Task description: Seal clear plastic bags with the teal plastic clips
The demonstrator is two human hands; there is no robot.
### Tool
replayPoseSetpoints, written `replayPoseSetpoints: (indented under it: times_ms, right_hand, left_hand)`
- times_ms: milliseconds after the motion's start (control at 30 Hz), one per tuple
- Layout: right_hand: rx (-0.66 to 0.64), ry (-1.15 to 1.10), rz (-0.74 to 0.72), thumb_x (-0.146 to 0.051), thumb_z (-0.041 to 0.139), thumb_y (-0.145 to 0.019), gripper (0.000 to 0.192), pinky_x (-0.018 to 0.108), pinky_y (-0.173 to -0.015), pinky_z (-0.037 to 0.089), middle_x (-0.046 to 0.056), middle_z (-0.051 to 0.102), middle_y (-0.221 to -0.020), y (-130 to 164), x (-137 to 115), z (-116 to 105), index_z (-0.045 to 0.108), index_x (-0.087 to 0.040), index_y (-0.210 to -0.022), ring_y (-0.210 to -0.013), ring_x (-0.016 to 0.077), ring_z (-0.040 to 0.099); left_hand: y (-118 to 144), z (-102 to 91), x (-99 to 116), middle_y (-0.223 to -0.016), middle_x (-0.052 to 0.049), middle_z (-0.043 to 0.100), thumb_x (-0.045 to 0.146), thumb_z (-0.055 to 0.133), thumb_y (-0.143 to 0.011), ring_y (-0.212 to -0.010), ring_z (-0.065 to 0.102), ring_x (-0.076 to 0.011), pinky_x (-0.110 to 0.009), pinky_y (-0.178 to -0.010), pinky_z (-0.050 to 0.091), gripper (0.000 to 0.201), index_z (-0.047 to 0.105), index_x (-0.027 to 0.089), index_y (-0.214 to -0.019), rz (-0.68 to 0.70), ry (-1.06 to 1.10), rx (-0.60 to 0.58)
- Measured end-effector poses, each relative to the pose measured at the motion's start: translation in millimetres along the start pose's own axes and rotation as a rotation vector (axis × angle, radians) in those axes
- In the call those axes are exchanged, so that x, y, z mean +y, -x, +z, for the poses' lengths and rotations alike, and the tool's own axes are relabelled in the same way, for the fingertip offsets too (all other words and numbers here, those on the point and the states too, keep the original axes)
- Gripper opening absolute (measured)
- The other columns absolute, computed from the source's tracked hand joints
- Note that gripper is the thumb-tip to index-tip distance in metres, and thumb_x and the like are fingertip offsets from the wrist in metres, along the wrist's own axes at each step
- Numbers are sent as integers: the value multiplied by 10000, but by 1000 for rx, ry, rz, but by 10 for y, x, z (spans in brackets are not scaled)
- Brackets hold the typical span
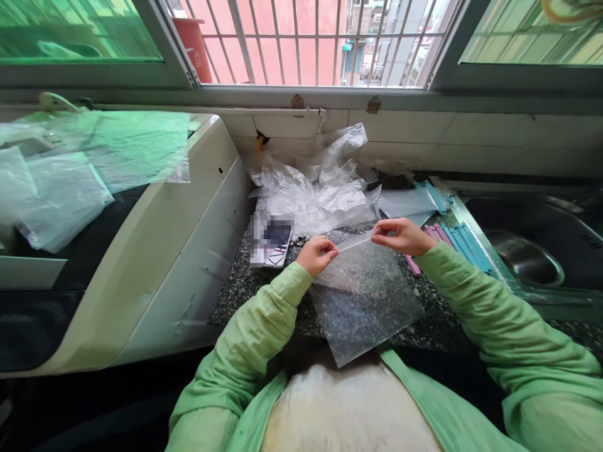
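Head view, granite counter (424, 317) under a barred window. Left hand (316, 254): fist curled, fingertips pinched on the left end of the top edge of a clear plastic bag (362, 301); forearm angled up from lower left, green sleeve. Right hand (400, 235): thumb and fingers pinched on the right end of that edge, wrist raised slightly higher. Bag hangs between both hands, lower part over the counter's front edge. Behind: crumpled plastic bags (320, 185); right: coloured sticks (455, 242), sink (527, 251).

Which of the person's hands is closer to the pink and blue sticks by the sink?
Right. The right hand pinches the clear bag right beside the sticks; the left hand holds the bag's other corner, farther away.
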State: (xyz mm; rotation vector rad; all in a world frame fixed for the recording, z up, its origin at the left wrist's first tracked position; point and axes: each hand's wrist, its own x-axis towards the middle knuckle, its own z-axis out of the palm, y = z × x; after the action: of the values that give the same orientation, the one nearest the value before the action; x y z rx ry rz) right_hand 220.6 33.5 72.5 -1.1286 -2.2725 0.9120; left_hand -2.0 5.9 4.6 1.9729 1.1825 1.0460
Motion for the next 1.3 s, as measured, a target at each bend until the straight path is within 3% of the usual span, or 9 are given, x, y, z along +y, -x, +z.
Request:
replayPoseSetpoints:
  times_ms: [400, 733, 1300]
  right_hand:
    - [47, 19, 12, -451, 544, -691, 309, 247, -559, 407, 33, 586, -599, -38, 78, 22, 578, -150, -633, -563, 119, 497]
    - [100, 96, -99, -387, 536, -713, 239, 248, -572, 419, 31, 591, -611, -4, -79, 15, 569, -169, -619, -577, 122, 516]
    - [69, 102, -105, -365, 530, -712, 225, 252, -579, 425, 31, 595, -609, -77, -46, 82, 568, -165, -617, -579, 121, 516]
  left_hand:
    - [10, 8, 3, -590, -2, 503, 123, 557, -664, -630, 453, -120, -257, -635, 392, 99, 543, 146, -569, -5, -14, -2]
    - [21, -7, 114, -586, 10, 487, 186, 597, -657, -629, 442, -126, -263, -656, 379, 29, 586, 159, -661, 23, -123, 11]
    - [-22, 23, 81, -575, 8, 502, 133, 579, -643, -605, 451, -105, -237, -609, 389, 114, 530, 139, -541, -33, 65, 1]
